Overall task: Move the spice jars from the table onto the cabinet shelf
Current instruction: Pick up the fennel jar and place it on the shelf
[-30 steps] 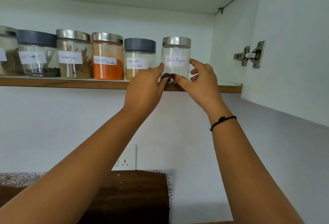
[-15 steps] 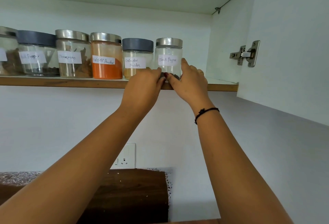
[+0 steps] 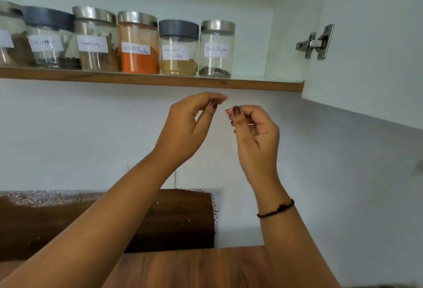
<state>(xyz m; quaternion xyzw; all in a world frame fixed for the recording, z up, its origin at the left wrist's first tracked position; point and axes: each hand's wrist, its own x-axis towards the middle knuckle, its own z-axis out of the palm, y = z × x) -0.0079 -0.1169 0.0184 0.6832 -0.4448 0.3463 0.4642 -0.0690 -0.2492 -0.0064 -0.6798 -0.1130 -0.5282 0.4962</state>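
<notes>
I get bright, soft daylight, even across the white wall (image 3: pixel 68 139), with a faint green cast. A grey shadow lies under the cabinet door (image 3: pixel 377 47) at 3 o'clock. The steel lids (image 3: pixel 217 25) carry dull glints, no hard glare. On the left hand (image 3: pixel 183 132) the fingers (image 3: pixel 219 98) are smeared by blur. The jars (image 3: pixel 48 38) at 9 o'clock go soft, their labels barely legible, and the shelf (image 3: pixel 160 80) edge slants with the wide lens.

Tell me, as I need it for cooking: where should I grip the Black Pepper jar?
Grip the Black Pepper jar by its glass body below the steel lid, from front-right: it stands upright, coriander jar close on its left, bare shelf on its right.
</notes>
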